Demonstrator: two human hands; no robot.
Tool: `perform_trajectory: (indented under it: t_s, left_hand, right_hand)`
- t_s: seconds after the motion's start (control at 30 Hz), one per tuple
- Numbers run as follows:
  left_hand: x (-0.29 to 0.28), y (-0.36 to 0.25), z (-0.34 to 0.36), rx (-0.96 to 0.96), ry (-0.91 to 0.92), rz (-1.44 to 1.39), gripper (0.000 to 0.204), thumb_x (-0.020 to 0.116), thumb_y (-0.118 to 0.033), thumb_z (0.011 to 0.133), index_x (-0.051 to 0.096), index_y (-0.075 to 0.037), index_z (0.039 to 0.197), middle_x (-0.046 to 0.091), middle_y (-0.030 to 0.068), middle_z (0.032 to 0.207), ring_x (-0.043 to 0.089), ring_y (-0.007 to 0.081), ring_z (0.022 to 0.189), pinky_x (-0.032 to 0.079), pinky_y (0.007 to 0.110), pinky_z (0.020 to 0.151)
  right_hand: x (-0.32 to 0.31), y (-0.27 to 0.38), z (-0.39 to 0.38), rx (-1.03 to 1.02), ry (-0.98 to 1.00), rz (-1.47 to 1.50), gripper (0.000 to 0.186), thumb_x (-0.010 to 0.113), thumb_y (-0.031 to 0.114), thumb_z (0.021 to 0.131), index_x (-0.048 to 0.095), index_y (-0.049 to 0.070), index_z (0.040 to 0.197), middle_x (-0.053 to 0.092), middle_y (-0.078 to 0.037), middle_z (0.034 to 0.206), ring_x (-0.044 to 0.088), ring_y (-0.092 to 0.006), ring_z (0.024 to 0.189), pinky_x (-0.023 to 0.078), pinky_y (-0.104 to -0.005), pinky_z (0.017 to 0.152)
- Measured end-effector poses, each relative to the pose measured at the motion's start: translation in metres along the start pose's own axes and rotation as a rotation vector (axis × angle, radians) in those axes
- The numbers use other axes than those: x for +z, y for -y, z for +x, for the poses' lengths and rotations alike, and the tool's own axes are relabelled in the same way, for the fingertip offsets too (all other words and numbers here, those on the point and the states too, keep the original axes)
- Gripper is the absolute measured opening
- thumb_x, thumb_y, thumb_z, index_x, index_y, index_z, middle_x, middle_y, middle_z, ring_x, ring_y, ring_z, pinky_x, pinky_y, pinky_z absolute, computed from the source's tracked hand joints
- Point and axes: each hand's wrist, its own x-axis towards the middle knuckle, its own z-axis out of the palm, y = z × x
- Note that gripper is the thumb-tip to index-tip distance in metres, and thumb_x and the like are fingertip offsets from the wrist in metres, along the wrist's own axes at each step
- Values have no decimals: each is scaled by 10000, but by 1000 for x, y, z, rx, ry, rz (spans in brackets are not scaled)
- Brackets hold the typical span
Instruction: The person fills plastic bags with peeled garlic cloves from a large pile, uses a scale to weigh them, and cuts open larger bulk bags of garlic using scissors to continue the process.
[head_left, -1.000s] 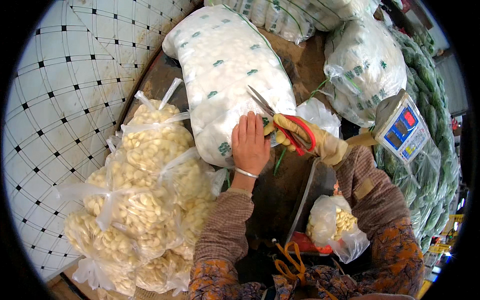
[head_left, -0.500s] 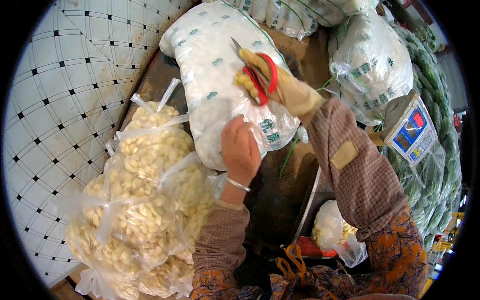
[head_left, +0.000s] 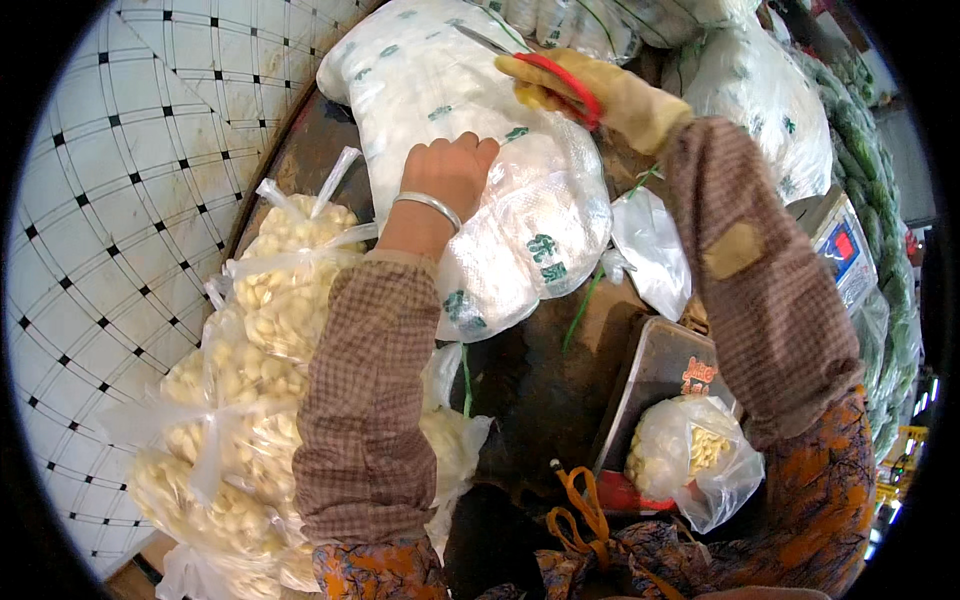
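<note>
Item: large white bag, clear film with green marks, lying on the counter ahead of the wearer, its near end beneath and between the two arms. We judge it laid flat because it is too bulky and soft to stand unaided.

Item: left grip, bare, with a silver bangle at the wrist. Curled, knuckles up, against the bag. Fingertips hidden; we cannot tell whether film is caught in them. We take it as steadying the slack plastic.

Item: right grip, in a yellowish glove, closed around red-handled scissors above the bag's right side. Blades point to the upper left, away from the bare hand, which we count the safer carry.

Item: heap of clear bags of pale, rounded pieces, left of the counter's bare middle, partly behind the left sleeve; we suppose stacking spares room.

Item: small bag of like pieces, resting on a metal tray near the body, presumably for easy reach.

Item: loose clear bag, beside the large bag's right side.

Item: display panel, partly hidden by the right sleeve.
</note>
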Motion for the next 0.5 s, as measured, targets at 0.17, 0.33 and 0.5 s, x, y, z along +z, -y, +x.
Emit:
perform_trajectory:
  t_s: [0.17, 0.33, 0.5]
  left_hand:
    - [-20, -5, -16, 3, 164, 9, 111, 502, -65, 682, 563, -93, 771, 534, 70, 798, 555, 250, 697, 432, 364, 595]
    - [-28, -6, -26, 21, 115, -42, 78, 470, -108, 706, 545, -87, 716, 533, 73, 766, 550, 256, 687, 411, 379, 576]
    - [-25, -5, -32, -2, 122, -6, 62, 481, -104, 687, 532, -79, 712, 522, 93, 729, 547, 261, 640, 405, 376, 561]
  right_hand:
    - [-11, 31, -22, 543, 545, -100, 436, 430, 525, 815, 517, 101, 868, 429, 41, 616, 382, -45, 466, 325, -179, 393]
    - [-3, 29, -15, 420, 559, -30, 410, 462, 492, 802, 558, 94, 818, 490, 27, 639, 426, -59, 491, 344, -194, 414]
    - [31, 28, 34, 419, 679, -213, 460, 516, 537, 733, 580, 84, 770, 524, -11, 630, 472, -91, 517, 368, -227, 435]
